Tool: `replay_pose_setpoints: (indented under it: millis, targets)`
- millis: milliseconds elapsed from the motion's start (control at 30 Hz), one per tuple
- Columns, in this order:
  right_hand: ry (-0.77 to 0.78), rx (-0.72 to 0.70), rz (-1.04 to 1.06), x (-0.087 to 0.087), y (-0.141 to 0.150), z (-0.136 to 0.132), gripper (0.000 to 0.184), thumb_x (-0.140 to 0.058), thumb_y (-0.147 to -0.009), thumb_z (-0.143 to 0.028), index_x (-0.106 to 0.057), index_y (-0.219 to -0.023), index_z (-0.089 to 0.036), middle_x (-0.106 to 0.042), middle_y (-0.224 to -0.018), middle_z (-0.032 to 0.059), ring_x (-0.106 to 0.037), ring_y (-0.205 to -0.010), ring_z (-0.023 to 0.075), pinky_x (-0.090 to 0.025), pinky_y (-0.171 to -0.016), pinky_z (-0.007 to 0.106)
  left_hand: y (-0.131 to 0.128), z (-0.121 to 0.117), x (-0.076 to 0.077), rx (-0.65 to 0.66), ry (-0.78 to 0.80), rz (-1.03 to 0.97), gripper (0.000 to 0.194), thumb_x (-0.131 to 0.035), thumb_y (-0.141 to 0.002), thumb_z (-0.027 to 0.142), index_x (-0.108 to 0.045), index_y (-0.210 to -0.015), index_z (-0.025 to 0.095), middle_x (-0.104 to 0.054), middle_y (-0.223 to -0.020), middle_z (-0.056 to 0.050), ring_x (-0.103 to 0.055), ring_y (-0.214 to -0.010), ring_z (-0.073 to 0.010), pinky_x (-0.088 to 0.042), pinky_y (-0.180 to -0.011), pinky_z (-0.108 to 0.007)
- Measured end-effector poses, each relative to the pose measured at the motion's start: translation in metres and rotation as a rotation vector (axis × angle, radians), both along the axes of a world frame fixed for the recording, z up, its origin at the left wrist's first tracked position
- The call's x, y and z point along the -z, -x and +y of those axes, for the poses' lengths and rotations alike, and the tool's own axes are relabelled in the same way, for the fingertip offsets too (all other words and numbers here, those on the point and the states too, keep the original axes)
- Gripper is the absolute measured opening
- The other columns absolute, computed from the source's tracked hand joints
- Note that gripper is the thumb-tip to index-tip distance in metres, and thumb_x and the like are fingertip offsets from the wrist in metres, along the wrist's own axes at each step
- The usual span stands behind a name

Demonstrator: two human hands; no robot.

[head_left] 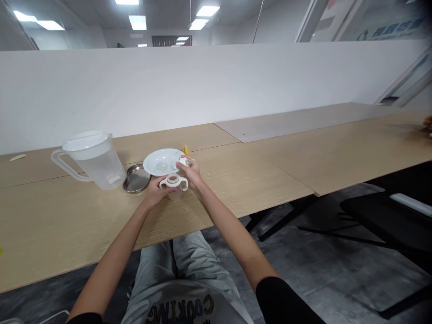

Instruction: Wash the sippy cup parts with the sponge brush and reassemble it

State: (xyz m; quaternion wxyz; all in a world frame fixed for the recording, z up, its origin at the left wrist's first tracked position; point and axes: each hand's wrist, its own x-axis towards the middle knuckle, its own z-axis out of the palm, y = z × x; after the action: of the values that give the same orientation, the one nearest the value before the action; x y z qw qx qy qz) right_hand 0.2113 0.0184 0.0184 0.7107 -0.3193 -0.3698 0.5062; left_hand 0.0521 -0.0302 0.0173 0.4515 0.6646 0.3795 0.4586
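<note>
Right at the bottom of the view, there's a lap in pale grey trousers (pixel 189 258), with a white shirt (pixel 180 310) showing dark printed lettering just below them! Up at the table (pixel 67 229), all the action is around the middle. The left hand (pixel 155 191) is wrapped around a clear two-handled cup (pixel 174 191) with white handles and a white collar, and it's holding the cup close at the near side of the plate. The right hand (pixel 191 173) is up at about 1 o'clock from the cup, fingers narrowly pinched on a small white capped piece (pixel 184 161), too small to call exactly, just above the cup and right by the plate's edge.

Around them, a white plate (pixel 162 162) sits at 11 o'clock, crowding the cup and right hand. Behind it, at 12 o'clock, a yellow object (pixel 185 150) peeks out, partly blocked by the plate. At 9 o'clock, a steel kidney tray (pixel 137 178) lies just beside the plate, and past it stands a big lidded plastic pitcher (pixel 92 164), handle out to the left. A pale scrap (pixel 16 157) lies far off at 10 o'clock, by the white partition (pixel 202 90) along the table's back edge. Out at 3 o'clock, something orange-brown (pixel 428 126) is cut off by the frame, and a black chair (pixel 388 216) sits at 4 o'clock, over the grey floor (pixel 320 274).
</note>
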Motion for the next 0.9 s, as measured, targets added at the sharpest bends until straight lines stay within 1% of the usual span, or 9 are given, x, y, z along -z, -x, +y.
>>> replay_pose_setpoints:
  millis: [100,233,333,500,700,900]
  targets:
    - [-0.021,0.021,-0.098,-0.0004,-0.0001,-0.0014,0.044,-0.081,-0.052,-0.027,-0.060,-0.091,-0.023,-0.058,-0.078,-0.0057,-0.053,-0.068,0.0095,-0.047,-0.067,0.023,0.0003,0.0007,0.0012,-0.001,-0.001,-0.005,0.074,-0.086,-0.048,0.046,-0.068,-0.111,0.012,-0.070,-0.112,-0.013,-0.064,-0.101,-0.0286,-0.049,-0.092,-0.039]
    - [-0.034,0.030,-0.168,-0.0010,-0.0007,-0.0023,0.043,-0.080,-0.053,-0.028,-0.061,-0.091,-0.022,-0.058,-0.080,-0.0049,-0.052,-0.071,0.0103,-0.047,-0.071,0.024,0.0011,0.0018,0.0031,-0.001,0.002,0.005,0.074,-0.086,-0.049,0.045,-0.067,-0.113,0.012,-0.069,-0.112,-0.014,-0.064,-0.102,-0.0287,-0.049,-0.092,-0.040]
    - [-0.048,0.039,-0.197,-0.0009,-0.0012,-0.0025,0.042,-0.080,-0.054,-0.028,-0.061,-0.090,-0.022,-0.058,-0.083,-0.0042,-0.052,-0.073,0.0105,-0.046,-0.072,0.024,0.0015,0.0024,0.0040,0.013,0.002,0.003,0.073,-0.086,-0.051,0.044,-0.066,-0.114,0.012,-0.068,-0.114,-0.014,-0.063,-0.104,-0.0293,-0.048,-0.094,-0.041]
    - [-0.068,0.057,-0.240,0.0000,-0.0011,-0.0020,0.041,-0.079,-0.054,-0.029,-0.061,-0.091,-0.022,-0.057,-0.081,-0.0046,-0.051,-0.072,0.0107,-0.046,-0.072,0.024,0.0012,0.0020,0.0033,0.024,0.009,-0.006,0.073,-0.086,-0.051,0.043,-0.066,-0.114,0.012,-0.068,-0.114,-0.013,-0.063,-0.103,-0.0293,-0.047,-0.094,-0.041]
    - [-0.081,0.096,-0.261,0.0004,-0.0022,-0.0020,0.040,-0.079,-0.056,-0.032,-0.062,-0.091,-0.022,-0.058,-0.080,-0.0040,-0.052,-0.071,0.0113,-0.046,-0.071,0.024,0.0011,0.0014,0.0024,0.015,-0.008,0.011,0.075,-0.085,-0.050,0.048,-0.067,-0.114,0.012,-0.069,-0.113,-0.013,-0.063,-0.103,-0.0289,-0.048,-0.093,-0.040]
    - [-0.108,0.074,-0.292,0.0010,-0.0057,-0.0014,0.039,-0.077,-0.060,-0.031,-0.064,-0.096,-0.023,-0.062,-0.088,-0.0016,-0.056,-0.079,0.0133,-0.048,-0.078,0.027,0.0009,0.0015,0.0021,0.015,-0.017,0.019,0.073,-0.085,-0.051,0.048,-0.067,-0.112,0.012,-0.069,-0.113,-0.013,-0.063,-0.103,-0.0284,-0.049,-0.092,-0.038]
